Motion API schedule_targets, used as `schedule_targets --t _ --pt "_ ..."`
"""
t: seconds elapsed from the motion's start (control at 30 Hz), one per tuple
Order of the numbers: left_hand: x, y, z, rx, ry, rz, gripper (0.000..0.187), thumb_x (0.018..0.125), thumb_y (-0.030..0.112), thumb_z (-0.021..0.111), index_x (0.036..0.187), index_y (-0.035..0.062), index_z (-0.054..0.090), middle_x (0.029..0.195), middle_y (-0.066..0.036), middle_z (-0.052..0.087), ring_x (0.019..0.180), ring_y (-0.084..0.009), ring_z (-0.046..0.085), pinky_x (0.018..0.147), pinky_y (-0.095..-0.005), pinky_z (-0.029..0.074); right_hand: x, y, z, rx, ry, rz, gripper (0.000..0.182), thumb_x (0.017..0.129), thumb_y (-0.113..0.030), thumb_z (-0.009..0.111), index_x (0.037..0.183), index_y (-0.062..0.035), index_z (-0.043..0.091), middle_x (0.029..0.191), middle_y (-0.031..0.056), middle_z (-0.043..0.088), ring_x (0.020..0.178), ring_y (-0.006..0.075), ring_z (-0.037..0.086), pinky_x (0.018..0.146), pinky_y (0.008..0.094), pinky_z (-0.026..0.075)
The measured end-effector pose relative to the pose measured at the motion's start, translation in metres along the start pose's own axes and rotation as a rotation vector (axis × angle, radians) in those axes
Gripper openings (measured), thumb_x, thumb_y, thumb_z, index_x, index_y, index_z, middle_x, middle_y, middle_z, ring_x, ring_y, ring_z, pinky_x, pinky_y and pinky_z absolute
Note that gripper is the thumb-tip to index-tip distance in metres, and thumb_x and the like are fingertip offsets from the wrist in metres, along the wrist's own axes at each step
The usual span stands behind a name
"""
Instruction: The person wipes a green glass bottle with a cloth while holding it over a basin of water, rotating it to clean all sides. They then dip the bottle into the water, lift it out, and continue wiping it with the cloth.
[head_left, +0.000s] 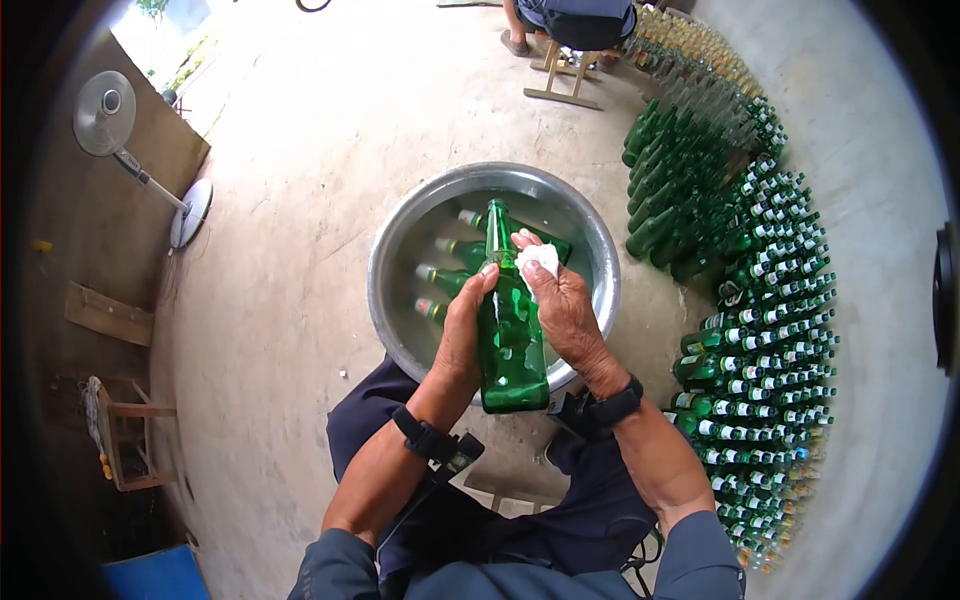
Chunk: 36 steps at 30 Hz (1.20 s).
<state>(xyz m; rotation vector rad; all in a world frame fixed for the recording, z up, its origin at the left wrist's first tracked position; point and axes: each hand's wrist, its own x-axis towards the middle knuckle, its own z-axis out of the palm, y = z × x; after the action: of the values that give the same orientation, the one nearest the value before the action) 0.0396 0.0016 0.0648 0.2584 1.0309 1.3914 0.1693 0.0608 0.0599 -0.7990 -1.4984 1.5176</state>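
Observation:
A green glass bottle (513, 345) is held over a wide metal basin (393, 330), its neck pointing away from me and its base toward me. My left hand (463, 325) is closed around the bottle's left side. On the right side, my right hand (565, 305) pinches a white wad (540, 260) against the bottle near its shoulder. Several green bottles, one of them at the left (440, 278), lie in the cloudy water of the basin, partly hidden by the held bottle and my hands.
Rows of upright green bottles (765, 350) line the right wall, with unlabelled ones (665, 180) farther back. A person (575, 20) sits on a wooden stool (562, 97) at the top. A fan (105, 112) and a wooden chair (140, 410) stand at the left.

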Motion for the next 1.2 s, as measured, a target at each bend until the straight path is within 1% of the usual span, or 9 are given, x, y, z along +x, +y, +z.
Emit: schedule_targets --t 0.27,0.33,0.47,0.53,0.6,0.77,0.93,0.97,1.2 --pt "0.003 0.013 -0.004 -0.017 0.101 0.201 0.036 0.096 0.037 0.062 0.119 0.0097 0.065 0.105 -0.004 0.069 0.095 -0.0172 0.067 0.083 -0.0335 0.054 -0.032 -0.003 0.029 0.230 -0.061 -0.051 0.060 0.103 0.002 0.049 0.159 -0.0006 0.028 0.154 0.0152 0.048 0.143 0.0238 0.046 0.113 0.0315 0.040" --pt "0.005 0.009 -0.009 -0.056 0.008 0.202 0.035 0.097 0.036 0.061 0.120 0.0087 0.064 0.108 -0.004 0.068 0.099 -0.0173 0.067 0.086 -0.0335 0.053 -0.031 -0.004 0.023 -0.012 -0.083 -0.103 0.057 0.103 -0.002 0.052 0.156 -0.0007 0.033 0.142 0.0137 0.058 0.134 0.0194 0.053 0.108 0.0282 0.044" --pt "0.017 -0.005 -0.025 -0.056 -0.062 0.232 0.037 0.101 0.037 0.056 0.123 0.0080 0.063 0.113 -0.005 0.066 0.105 -0.0176 0.065 0.093 -0.0331 0.051 -0.024 0.001 0.022 0.069 -0.009 -0.099 0.052 0.103 -0.010 0.054 0.152 0.0017 0.039 0.132 0.0143 0.067 0.117 0.0182 0.064 0.102 0.0310 0.049" --pt "0.016 -0.013 -0.016 0.005 0.041 0.271 0.040 0.102 0.039 0.055 0.124 0.0065 0.062 0.113 -0.004 0.066 0.103 -0.0156 0.065 0.091 -0.0319 0.051 -0.015 0.001 0.018 -0.074 0.052 -0.143 0.051 0.104 -0.015 0.053 0.150 0.0031 0.040 0.130 0.0152 0.068 0.118 0.0230 0.066 0.104 0.0332 0.049" --pt "0.012 -0.014 -0.013 0.077 -0.026 0.246 0.042 0.102 0.040 0.055 0.125 0.0059 0.061 0.113 -0.003 0.066 0.102 -0.0142 0.064 0.091 -0.0304 0.052 -0.009 0.004 0.008 -0.045 0.048 -0.027 0.050 0.106 -0.015 0.051 0.150 0.0065 0.041 0.144 0.0175 0.059 0.136 0.0222 0.053 0.116 0.0328 0.036" --pt "0.023 -0.017 -0.016 0.013 0.062 0.276 0.045 0.102 0.040 0.056 0.131 0.0046 0.059 0.123 -0.005 0.062 0.116 -0.0185 0.060 0.101 -0.0359 0.048 -0.014 0.007 0.010 -0.133 0.008 -0.047 0.055 0.105 -0.014 0.052 0.155 0.0020 0.034 0.147 0.0175 0.056 0.139 0.0231 0.050 0.116 0.0326 0.038" --pt "0.048 -0.014 -0.048 0.051 0.037 0.313 0.039 0.103 0.035 0.052 0.124 0.0041 0.063 0.113 -0.006 0.066 0.110 -0.0185 0.063 0.098 -0.0350 0.049 -0.032 -0.002 0.018 -0.210 0.001 -0.113 0.055 0.102 -0.011 0.056 0.154 -0.0006 0.038 0.149 0.0168 0.054 0.134 0.0244 0.055 0.114 0.0333 0.041" --pt "0.049 -0.014 -0.050 0.074 0.026 0.314 0.039 0.103 0.035 0.051 0.124 0.0044 0.063 0.113 -0.006 0.066 0.109 -0.0186 0.063 0.097 -0.0349 0.050 -0.033 -0.003 0.018 -0.237 0.029 -0.157 0.045 0.101 -0.020 0.057 0.140 0.0023 0.056 0.156 0.0210 0.043 0.142 0.0338 0.045 0.118 0.0378 0.037" --pt "0.013 -0.012 0.003 0.060 -0.048 0.234 0.040 0.102 0.042 0.052 0.119 0.0074 0.063 0.110 -0.005 0.067 0.101 -0.0174 0.066 0.089 -0.0327 0.052 -0.025 0.004 0.006 -0.056 0.021 -0.020 0.046 0.106 -0.020 0.052 0.147 -0.0006 0.049 0.158 0.0193 0.042 0.139 0.0303 0.050 0.114 0.0366 0.041"
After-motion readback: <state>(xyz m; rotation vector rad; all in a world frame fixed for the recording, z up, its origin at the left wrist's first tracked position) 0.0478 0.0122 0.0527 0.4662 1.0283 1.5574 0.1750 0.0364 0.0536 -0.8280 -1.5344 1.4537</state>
